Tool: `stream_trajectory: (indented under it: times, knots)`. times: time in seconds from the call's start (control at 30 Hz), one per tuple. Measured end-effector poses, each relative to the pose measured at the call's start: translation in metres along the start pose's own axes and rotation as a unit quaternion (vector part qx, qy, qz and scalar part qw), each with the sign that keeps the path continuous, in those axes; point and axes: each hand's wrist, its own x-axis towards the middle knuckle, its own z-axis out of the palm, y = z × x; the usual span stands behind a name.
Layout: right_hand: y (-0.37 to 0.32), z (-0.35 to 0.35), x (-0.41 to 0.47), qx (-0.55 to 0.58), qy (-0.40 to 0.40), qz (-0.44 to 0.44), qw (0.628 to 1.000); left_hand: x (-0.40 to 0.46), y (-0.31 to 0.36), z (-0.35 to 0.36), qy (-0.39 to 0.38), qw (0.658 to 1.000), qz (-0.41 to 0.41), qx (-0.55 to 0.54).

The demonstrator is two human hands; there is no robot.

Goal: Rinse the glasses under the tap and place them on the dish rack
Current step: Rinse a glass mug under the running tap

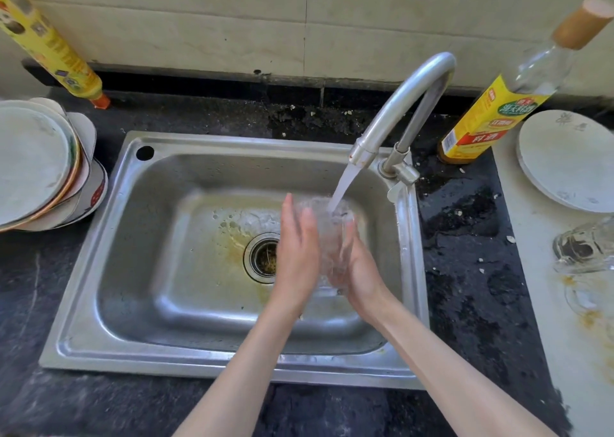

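Observation:
A clear glass [329, 234] sits between my two hands over the steel sink [149, 270], right under the running tap [408, 104]. Water streams from the spout into its rim. My left hand [297, 253] lies flat against the glass's left side with fingers straight. My right hand [357, 267] cups the glass from below and the right, fingers curled round it. Another clear glass [584, 245] lies on its side on the white board [545, 270] at the right.
A stack of plates [40, 167] stands on the dark counter left of the sink. A yellow-labelled bottle [491, 114] stands behind the tap, and a white plate [571, 160] lies at the right. A yellow roll [50, 44] leans on the wall.

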Motion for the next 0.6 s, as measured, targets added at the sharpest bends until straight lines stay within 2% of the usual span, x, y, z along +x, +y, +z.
stream_trajectory:
  times: [0.03,0.1,0.23,0.3,0.43,0.53,0.6]
  knots:
    - [0.002,-0.001,-0.001,0.017,-0.008,0.002,1.000,0.007,0.002,-0.002,0.017,1.000,-0.020,-0.012]
    - [0.004,-0.004,0.000,0.044,-0.018,0.003,0.999,0.008,0.006,-0.001,0.015,1.000,-0.007,0.007]
    - [-0.007,-0.012,0.005,0.085,0.001,0.006,0.996,-0.017,-0.004,0.007,-0.075,0.993,0.059,0.075]
    - [-0.010,-0.018,0.006,0.085,-0.015,0.015,0.996,-0.021,-0.007,0.008,-0.092,0.993,0.055,0.055]
    - [-0.010,-0.027,0.001,0.089,-0.056,0.028,0.994,-0.008,-0.020,-0.011,-0.129,0.991,-0.011,-0.037]
    - [-0.012,-0.030,-0.003,0.080,-0.068,0.019,0.994,-0.004,-0.027,-0.028,-0.169,0.984,-0.020,-0.043]
    - [-0.013,-0.034,-0.005,0.072,-0.081,0.015,0.994,-0.003,-0.027,-0.033,-0.164,0.985,-0.009,-0.043]
